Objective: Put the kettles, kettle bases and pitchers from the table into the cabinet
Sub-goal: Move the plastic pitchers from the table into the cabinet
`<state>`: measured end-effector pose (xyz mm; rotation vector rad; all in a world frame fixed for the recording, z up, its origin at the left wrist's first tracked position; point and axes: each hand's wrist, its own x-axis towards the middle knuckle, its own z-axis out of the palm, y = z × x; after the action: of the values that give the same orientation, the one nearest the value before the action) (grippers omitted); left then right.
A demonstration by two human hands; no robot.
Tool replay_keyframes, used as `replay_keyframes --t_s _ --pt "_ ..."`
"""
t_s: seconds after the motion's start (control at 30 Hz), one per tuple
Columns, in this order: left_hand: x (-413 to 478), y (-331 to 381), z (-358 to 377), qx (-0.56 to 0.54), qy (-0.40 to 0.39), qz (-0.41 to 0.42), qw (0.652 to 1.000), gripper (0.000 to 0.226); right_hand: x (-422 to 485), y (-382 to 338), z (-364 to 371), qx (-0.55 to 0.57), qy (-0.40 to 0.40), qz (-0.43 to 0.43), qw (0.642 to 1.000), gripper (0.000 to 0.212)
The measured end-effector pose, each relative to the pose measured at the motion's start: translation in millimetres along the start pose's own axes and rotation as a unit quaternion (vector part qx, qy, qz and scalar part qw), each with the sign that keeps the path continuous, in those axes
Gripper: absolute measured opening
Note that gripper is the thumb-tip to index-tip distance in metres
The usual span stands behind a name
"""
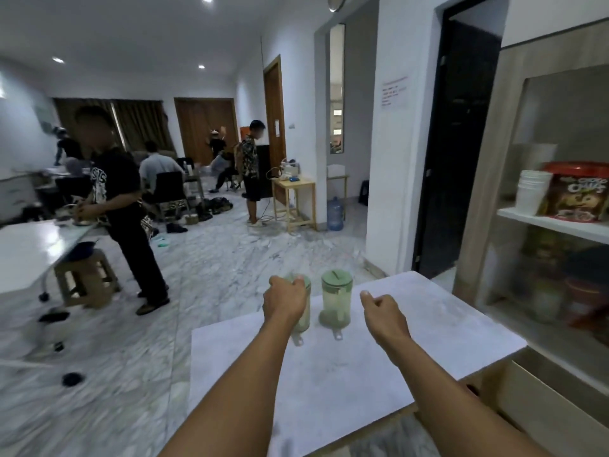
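Two translucent green pitchers with green lids stand side by side on the white table (412, 351), near its far edge. My left hand (285, 300) covers the upper part of the left pitcher (303, 319), fingers curled over its lid rim; the grip itself is blurred. The right pitcher (336, 300) stands free, its handle toward me. My right hand (384, 310) hovers just right of it, fingers loosely curled, holding nothing. The cabinet (560, 225) is to the right with open shelves. No kettles or bases are in view.
The cabinet shelf holds stacked white cups (532, 192) and a cereal tub (578, 192); jars fill the lower shelf. A person in black (122, 206) stands left beside another white table (29, 249) and a stool (84, 278). A dark doorway (458, 143) lies beyond.
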<state>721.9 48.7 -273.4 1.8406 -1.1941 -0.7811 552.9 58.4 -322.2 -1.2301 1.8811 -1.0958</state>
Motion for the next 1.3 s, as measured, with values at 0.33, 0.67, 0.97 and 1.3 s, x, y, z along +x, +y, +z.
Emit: replay_keyframes --t_s 0.33,0.67,0.97,1.3 --pt "119 -60 45 -0.012 -0.033 -0.076 0.997 0.059 95 10 89 -0.058 -0.021 0.053 0.997 0.043" --pt "229 -88 165 0.014 -0.011 -0.188 0.982 0.072 249 52 158 -0.075 -0.059 0.139 0.986 0.069" --pt "252 -78 170 -0.020 -0.003 -0.168 0.986 0.044 256 57 166 0.011 -0.015 0.180 0.984 0.034" --pt "101 26 127 -0.122 -0.201 0.033 0.971 0.055 85 10 -10 0.108 0.234 0.167 0.952 0.037"
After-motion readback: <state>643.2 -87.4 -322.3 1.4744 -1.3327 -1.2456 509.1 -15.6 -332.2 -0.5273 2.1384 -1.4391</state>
